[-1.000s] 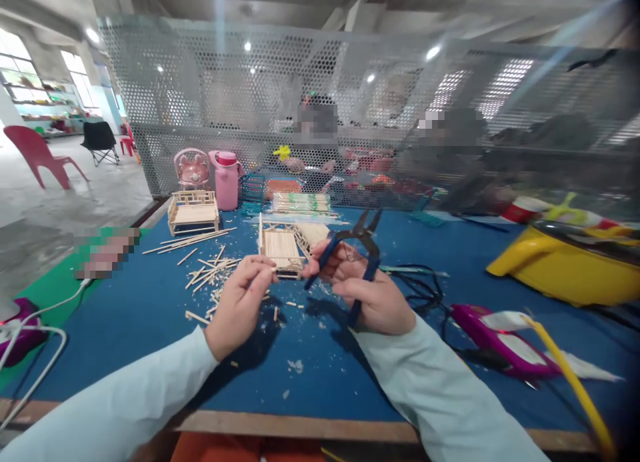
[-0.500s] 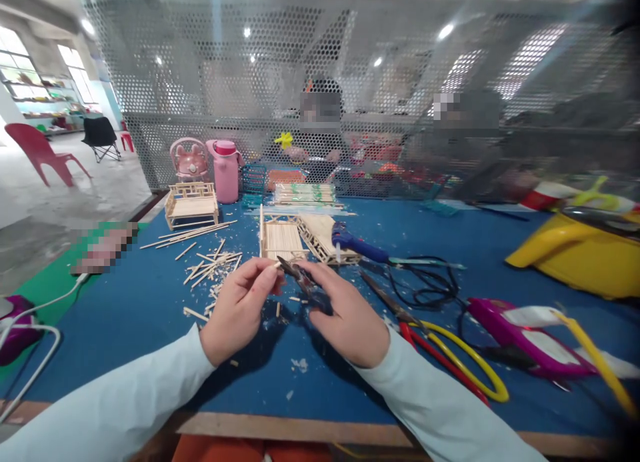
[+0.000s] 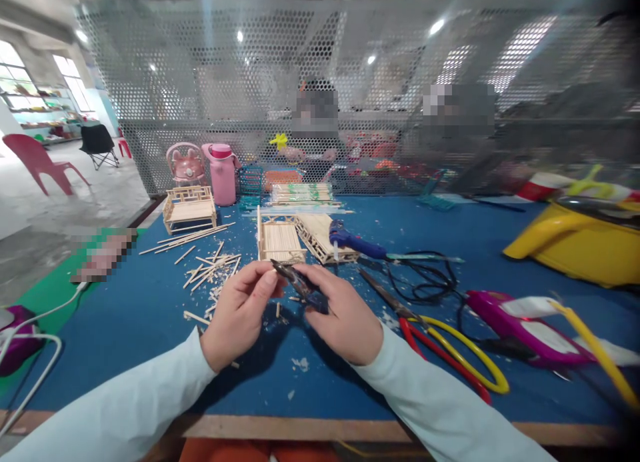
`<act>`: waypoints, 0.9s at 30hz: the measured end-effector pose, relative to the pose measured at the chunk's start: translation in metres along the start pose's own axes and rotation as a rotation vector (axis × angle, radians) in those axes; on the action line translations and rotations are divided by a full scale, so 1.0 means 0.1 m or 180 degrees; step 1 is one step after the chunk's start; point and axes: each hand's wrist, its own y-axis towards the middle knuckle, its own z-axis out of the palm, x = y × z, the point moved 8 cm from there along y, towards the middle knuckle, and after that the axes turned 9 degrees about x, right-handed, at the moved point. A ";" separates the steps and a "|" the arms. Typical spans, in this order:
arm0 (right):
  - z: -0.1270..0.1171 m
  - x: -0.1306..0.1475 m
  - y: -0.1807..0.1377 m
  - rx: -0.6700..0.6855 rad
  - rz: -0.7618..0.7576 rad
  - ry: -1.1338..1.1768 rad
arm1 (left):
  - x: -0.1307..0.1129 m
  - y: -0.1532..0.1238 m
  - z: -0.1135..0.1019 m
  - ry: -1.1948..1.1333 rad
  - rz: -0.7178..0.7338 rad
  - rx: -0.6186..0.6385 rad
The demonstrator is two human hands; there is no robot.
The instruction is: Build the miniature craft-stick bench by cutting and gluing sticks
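Covering the workspace is a blue table [image 3: 125, 335], strewn with pale scraps and loose sticks [image 3: 213, 269], its far side bounded by a perforated metal screen [image 3: 240, 82]. Near the screen stand a pink flask [image 3: 223, 182] and a miniature stick bench [image 3: 190, 212]; another small stick frame [image 3: 280, 239] sits just beyond the hands. A blue glue gun [image 3: 363, 244] and scissors [image 3: 411, 315] with red and yellow handles lie on the right. Beyond the table's left side, a red chair [image 3: 43, 159] and a black folding chair [image 3: 99, 141] stand on the floor of a room with windows.

A second ago the pliers [image 3: 297, 282] were raised with their jaws spread; now they are lower and turned toward the left hand [image 3: 237, 315]. The scissors and glue gun, out of sight then, show plainly.

The right hand [image 3: 347, 319] is wrapped around the pliers, fingers closed over the handles. Its partner has thumb and forefinger brought together — the pliers' nose is right at those fingertips. Whether a stick end lies between them is hidden. The pliers hang above the table, between the two hands, just in front of the stick frame.
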 end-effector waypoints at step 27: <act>-0.01 0.10 -0.07 -0.0079 0.0062 -0.0100 | -0.12 -0.08 0.05 0.0911 0.0687 0.0210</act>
